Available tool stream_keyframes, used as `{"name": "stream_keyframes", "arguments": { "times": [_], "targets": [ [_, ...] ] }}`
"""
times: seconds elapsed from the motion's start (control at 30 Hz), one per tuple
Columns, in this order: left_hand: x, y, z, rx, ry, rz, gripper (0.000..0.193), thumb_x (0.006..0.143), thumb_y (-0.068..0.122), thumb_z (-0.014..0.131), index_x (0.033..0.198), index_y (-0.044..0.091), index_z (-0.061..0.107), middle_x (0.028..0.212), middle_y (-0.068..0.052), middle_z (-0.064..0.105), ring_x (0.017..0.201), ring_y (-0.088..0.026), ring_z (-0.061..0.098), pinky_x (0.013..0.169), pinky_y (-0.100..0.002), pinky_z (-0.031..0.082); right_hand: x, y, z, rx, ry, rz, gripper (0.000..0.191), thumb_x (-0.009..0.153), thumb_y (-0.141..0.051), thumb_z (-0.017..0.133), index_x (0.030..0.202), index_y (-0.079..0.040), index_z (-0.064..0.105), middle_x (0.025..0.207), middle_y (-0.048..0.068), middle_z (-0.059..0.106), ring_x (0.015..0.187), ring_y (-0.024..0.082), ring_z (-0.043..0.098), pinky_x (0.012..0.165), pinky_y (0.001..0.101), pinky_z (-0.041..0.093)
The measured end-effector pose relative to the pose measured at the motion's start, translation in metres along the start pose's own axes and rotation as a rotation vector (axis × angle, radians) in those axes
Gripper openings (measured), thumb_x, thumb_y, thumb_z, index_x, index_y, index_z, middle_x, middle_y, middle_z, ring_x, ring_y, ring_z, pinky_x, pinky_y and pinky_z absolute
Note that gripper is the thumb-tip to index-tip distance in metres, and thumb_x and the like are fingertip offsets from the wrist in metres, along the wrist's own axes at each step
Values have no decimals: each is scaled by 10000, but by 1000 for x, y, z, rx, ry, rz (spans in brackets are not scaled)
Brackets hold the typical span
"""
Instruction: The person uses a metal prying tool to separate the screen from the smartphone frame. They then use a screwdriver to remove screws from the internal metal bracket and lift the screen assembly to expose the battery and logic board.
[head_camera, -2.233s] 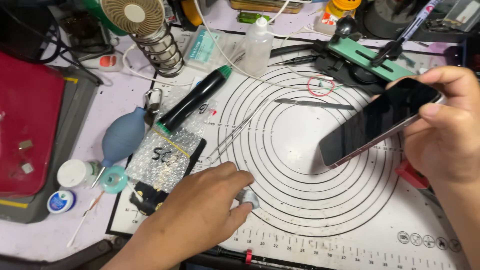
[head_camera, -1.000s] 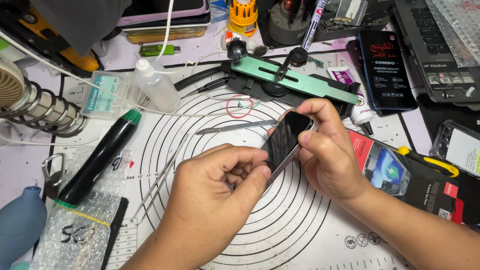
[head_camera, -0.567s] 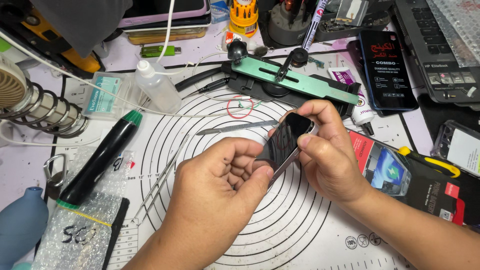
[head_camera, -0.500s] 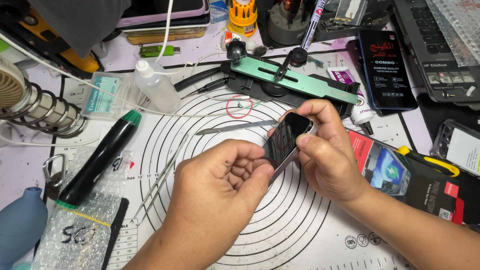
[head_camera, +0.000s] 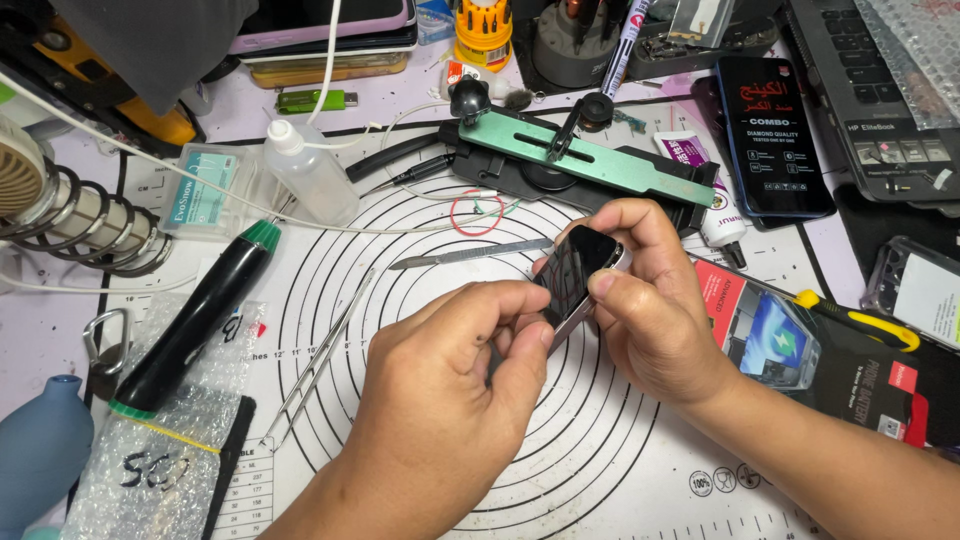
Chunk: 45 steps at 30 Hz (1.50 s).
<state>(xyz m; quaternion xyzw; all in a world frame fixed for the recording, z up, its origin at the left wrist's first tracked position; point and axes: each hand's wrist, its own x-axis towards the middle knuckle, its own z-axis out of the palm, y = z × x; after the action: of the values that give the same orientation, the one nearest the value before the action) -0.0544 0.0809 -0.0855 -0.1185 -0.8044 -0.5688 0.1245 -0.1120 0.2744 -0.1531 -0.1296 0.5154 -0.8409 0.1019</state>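
two hands | right hand (head_camera: 655, 310) grips phone (head_camera: 575, 275) | left hand (head_camera: 450, 390) pinches its edge

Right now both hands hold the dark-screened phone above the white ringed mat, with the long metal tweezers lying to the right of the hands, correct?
Not quite. The head view shows both hands, left hand and right hand, on the dark-screened phone above the white ringed mat, but the long metal tweezers lie to their left.

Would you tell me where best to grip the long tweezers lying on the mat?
Probably at mid-length, pinching the tweezers across both thin arms from above. They lie flat and slanted on the white mat, clear of the left hand; the tips are too fine to grip.
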Motion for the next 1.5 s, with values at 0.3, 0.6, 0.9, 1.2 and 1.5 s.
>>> {"name": "stream_keyframes", "arguments": {
  "times": [0.3, 0.6, 0.9, 1.2, 1.5],
  "targets": [
    [-11, -7, -10, -60, -60, -176, 164, 846, 47, 779, 1008, 23, 761, 734, -14, 738, 597, -32, 614, 512, -199, 505, -1, 1, 3, -13, 11, -1, 427, 915, -103, 609, 1290, -47, 411, 1237, 151, 561, 1141, 247, 624, 1000, 421, 555],
    [-17, -2, -15, 146, 6, 272, 175, 831, -57, 719, 997, -34, 667, 877, -139, 706, 778, -244, 721, 659, -319, 587, -1, 1, 4, -32, 12, 7, 444, 929, -113, 608, 1318, -33, 410, 1235, 157, 563, 1137, 230, 622, 1001, 407, 555],
    [-18, 8, -23, 326, -130, 514, 308, 735, -121, 656, 1041, -140, 626, 943, -255, 663, 856, -365, 706, 784, -427, 599, -4, 0, 6, -90, -45, -31, 497, 929, -89, 649, 1355, -17, 403, 1238, 162, 571, 1138, 205, 604, 1020, 372, 535],
    [-17, 6, -26, 341, -168, 541, 354, 736, -68, 673, 1079, -145, 628, 967, -256, 665, 867, -346, 704, 752, -406, 599, -4, 0, 2, -187, -45, -57, 535, 900, -62, 662, 1373, -9, 417, 1277, 125, 519, 1152, 162, 576, 1021, 345, 537],
    [-24, -7, -19, 184, -19, 370, 197, 842, -78, 690, 1032, -84, 637, 905, -186, 690, 816, -295, 726, 734, -353, 601, -4, -2, 6, -185, -36, -56, 536, 902, -71, 674, 1368, 1, 418, 1284, 140, 533, 1178, 183, 598, 1049, 352, 544]
  ]
}}
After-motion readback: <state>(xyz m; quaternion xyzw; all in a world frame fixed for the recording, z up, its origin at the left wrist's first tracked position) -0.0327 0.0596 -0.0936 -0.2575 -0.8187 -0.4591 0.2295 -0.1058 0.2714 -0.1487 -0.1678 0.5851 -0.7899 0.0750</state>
